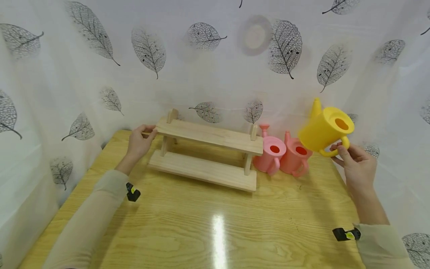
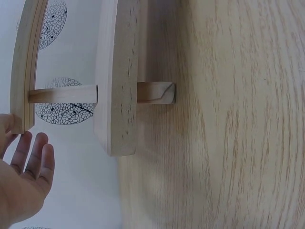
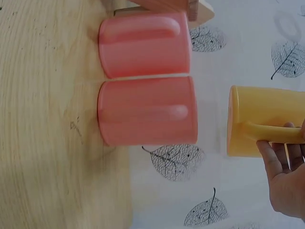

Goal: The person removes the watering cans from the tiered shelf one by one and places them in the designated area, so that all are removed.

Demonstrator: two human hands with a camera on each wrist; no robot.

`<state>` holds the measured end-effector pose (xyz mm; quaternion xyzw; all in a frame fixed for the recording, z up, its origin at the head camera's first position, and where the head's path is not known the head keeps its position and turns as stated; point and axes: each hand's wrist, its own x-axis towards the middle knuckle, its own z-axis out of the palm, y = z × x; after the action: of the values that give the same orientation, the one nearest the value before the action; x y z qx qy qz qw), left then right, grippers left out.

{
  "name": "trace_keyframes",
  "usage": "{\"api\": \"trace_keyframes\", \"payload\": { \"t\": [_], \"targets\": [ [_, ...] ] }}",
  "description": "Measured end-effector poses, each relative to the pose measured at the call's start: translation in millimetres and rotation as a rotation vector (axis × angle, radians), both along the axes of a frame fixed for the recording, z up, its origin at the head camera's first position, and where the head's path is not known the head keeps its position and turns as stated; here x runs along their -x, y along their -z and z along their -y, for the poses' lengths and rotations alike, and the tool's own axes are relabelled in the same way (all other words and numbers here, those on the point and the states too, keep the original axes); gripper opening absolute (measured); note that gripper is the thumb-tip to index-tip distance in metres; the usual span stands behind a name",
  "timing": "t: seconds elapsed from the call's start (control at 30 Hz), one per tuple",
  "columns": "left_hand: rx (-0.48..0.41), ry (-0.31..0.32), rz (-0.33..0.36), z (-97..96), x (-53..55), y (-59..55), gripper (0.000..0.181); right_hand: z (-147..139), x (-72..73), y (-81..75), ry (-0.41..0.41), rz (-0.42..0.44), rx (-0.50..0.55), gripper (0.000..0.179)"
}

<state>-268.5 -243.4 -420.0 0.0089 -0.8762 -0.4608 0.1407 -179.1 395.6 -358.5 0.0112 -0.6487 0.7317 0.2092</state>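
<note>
A yellow watering can (image 1: 317,129) hangs raised and tilted above the right side of the table; my right hand (image 1: 361,168) grips it by its handle. The right wrist view shows the fingers around the handle of the same can (image 3: 257,105). A two-tier wooden shelf (image 1: 208,132) stands at the back middle. At the left end of its upper board my left hand (image 1: 139,144) pinches the edge, thumb on one side and fingers on the other. Two pink watering cans, a lighter one (image 1: 265,160) and a darker one (image 1: 289,164), stand side by side at the shelf's right end.
All stands on a wood-grain table (image 1: 174,228) with a bright light reflection near its front. A white curtain (image 1: 215,71) with a leaf print hangs behind and along both sides.
</note>
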Motion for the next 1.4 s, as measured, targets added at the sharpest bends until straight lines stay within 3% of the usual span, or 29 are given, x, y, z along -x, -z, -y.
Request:
{"api": "trace_keyframes", "payload": {
  "t": [0.2, 0.4, 0.77, 0.93, 1.1, 1.4],
  "targets": [
    [-0.003, -0.003, 0.001, -1.5, -0.6, -0.5, 0.04, -30, -5.8, 14.9, 0.022, -0.007, 0.063, 0.03],
    [-0.008, -0.005, 0.004, -1.3, -0.4, -0.4, 0.041, -54, -10.6, 31.8, 0.019, 0.061, 0.078, 0.028],
    [-0.01, -0.009, -0.005, -1.6, -0.6, 1.0, 0.04, -76, -4.4, 69.3, 0.025, 0.225, -0.067, 0.024],
    [-0.014, 0.0, -0.02, -1.7, -1.6, 0.4, 0.04, -81, -1.7, 84.7, -0.032, 0.233, -0.055, 0.021],
    [-0.011, -0.001, -0.016, -1.4, -1.3, 0.5, 0.041, -82, -1.3, 93.0, -0.069, 0.228, -0.118, 0.017],
    [0.005, 0.0, -0.005, 0.4, -0.4, 1.7, 0.042, -83, 5.4, 103.8, -0.063, 0.286, -0.153, 0.016]
  ]
}}
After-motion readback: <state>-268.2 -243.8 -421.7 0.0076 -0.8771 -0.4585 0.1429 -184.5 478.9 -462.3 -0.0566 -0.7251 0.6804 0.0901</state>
